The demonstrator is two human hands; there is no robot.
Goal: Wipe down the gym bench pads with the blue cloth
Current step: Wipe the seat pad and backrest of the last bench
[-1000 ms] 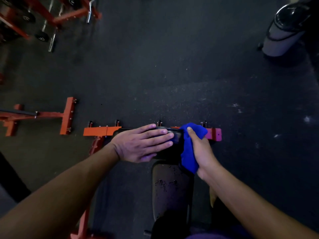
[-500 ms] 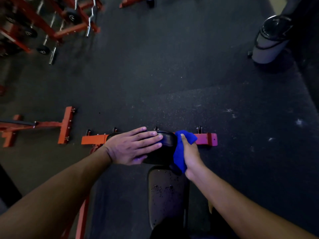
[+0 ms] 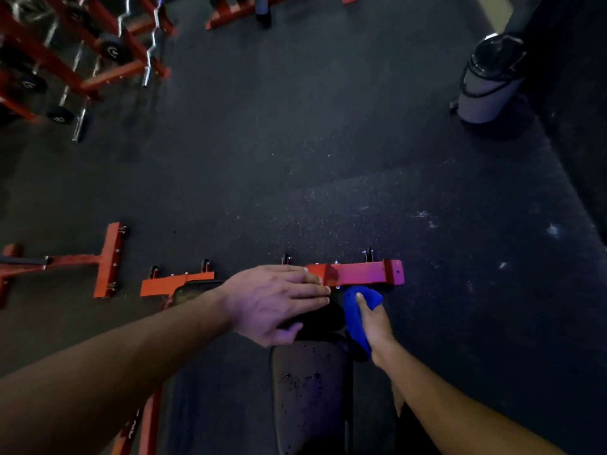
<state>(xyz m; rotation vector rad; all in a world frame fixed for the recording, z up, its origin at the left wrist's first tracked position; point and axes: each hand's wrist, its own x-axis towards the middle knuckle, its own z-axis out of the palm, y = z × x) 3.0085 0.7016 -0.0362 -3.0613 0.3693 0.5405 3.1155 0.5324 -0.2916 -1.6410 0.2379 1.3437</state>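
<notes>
While wiping the right end of the roller pad (image 3: 315, 318), treat the current step as mid-task: end pad in hand, seat pad (image 3: 308, 389) apparently not yet wiped, judging by the dark specks scattered over its near surface.

Nearest: seat pad of the bench, long, flat, rounded at the corners, dull smooth covering, speckled with loose grit.

Beyond it: roller pad, black, cylindrical, lying crosswise at the head of the seat pad. Left hand (image 3: 276, 303) laid flat across its top, fingers straight and together, thumb tucked under the near side; grip open, pressing to steady, not clasping. Right hand (image 3: 374, 320) with grip closed round the blue cloth (image 3: 356, 316), index finger extended along it, cloth bunched and pressed against the pad's right end face. Cloth soft, napped, folded into a thick wad.

Next move, as a judgement: carry the wad round the end and along the curved face, left hand lifted clear first; then draw down onto the seat pad. Call for firm pressure, since grit likely smears on a smooth covering.

Farther: orange steel crossbar (image 3: 358, 272) with upright pegs, box-section, painted. Floor (image 3: 328, 159) of dark speckled rubber. Farthest: weight racks (image 3: 65, 60), bin (image 3: 489, 80).
</notes>
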